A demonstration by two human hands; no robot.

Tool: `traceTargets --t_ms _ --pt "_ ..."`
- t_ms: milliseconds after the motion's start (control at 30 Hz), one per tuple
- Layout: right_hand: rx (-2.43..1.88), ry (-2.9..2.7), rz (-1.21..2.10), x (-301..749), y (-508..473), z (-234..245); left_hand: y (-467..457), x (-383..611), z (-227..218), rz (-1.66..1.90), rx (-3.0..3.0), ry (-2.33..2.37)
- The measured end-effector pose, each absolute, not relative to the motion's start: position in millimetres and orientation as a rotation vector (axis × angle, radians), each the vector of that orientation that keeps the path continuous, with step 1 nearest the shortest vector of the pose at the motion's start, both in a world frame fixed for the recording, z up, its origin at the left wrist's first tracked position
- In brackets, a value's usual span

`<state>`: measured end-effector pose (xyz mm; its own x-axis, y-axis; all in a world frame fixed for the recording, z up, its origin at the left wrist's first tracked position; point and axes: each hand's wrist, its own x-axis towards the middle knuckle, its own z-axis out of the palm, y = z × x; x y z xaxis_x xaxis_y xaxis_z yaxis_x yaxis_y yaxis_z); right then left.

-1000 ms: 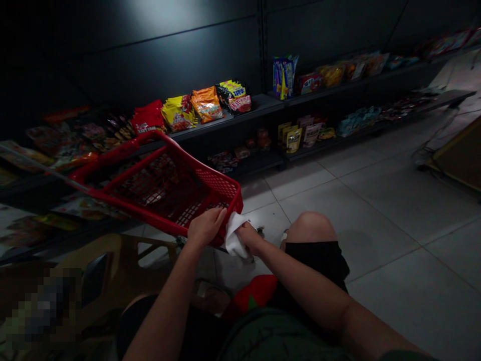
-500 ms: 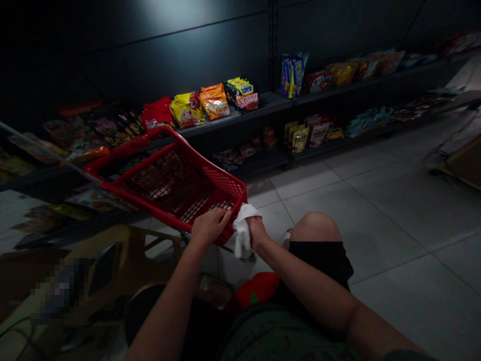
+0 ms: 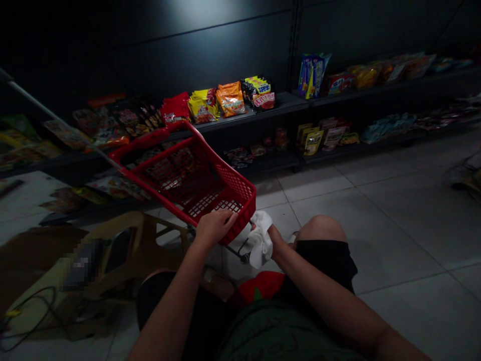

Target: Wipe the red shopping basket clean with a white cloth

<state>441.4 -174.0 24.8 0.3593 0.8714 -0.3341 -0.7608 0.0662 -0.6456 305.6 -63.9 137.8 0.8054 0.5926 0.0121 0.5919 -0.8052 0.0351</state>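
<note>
A red plastic shopping cart (image 3: 246, 200) with lattice walls stands tilted in front of me, its handle pointing to the left. My left hand (image 3: 215, 226) rests over the near end of its rim, fingers curled around the edge and partly hidden. Just right of the cart's corner, my right hand (image 3: 276, 239) is closed on a crumpled white cloth (image 3: 260, 245). The cloth hangs beside the basket wall, close to the metal frame and a wheel (image 3: 245, 258) below.
Low dark shelves (image 3: 293, 104) run behind the cart, lined with bagged snacks (image 3: 230, 99). A tan plastic stool (image 3: 141, 250) stands at left, holding a dark flat device (image 3: 119, 249). A grey pole (image 3: 56, 118) slants past the cart handle. Cables (image 3: 41, 301) lie lower left.
My right hand has drawn the cloth slightly away from the cart's corner, down and to the right. My left hand stays on the rim. The view has turned a little to the left.
</note>
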Motion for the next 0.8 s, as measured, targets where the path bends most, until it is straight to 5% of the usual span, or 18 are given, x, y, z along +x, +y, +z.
traceTargets --t_ms 800 --pt "-1.16 -0.214 0.968 439.5 -151.4 25.7 -61.4 284.5 139.9 0.068 2.967 0.889"
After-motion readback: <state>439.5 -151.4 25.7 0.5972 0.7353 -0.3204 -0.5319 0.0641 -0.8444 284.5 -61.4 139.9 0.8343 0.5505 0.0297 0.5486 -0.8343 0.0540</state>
